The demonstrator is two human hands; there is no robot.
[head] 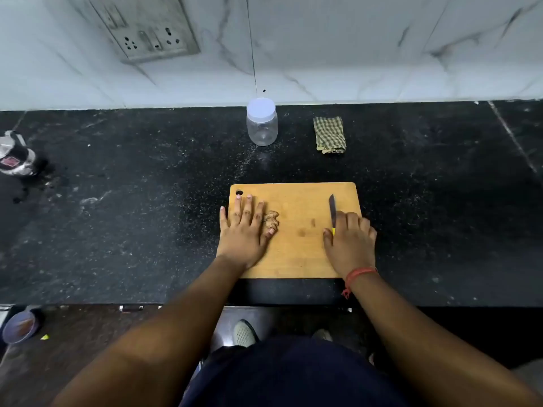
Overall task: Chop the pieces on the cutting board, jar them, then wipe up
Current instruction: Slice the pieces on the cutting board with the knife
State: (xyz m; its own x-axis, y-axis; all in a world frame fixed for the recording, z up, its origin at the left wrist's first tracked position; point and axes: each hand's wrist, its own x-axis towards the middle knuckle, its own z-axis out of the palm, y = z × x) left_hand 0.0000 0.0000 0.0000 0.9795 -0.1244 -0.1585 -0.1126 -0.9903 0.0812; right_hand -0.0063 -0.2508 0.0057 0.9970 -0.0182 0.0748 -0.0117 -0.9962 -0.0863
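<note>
Chopping has not begun: the left hand (pixel 244 227) lies flat beside the ginger (pixel 271 220); the right hand (pixel 349 242) grips the knife (pixel 332 212), which must come across to it.

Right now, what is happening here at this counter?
A person stands at a black counter with a wooden cutting board. The left hand lies flat beside a piece of ginger. The right hand holds a knife. Nothing looks chopped yet. The jar is closed, and the checked cloth lies folded.

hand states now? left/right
Left hand: open, flat on the wooden cutting board.
Right hand: fingers curled round the yellow-handled knife.
</note>
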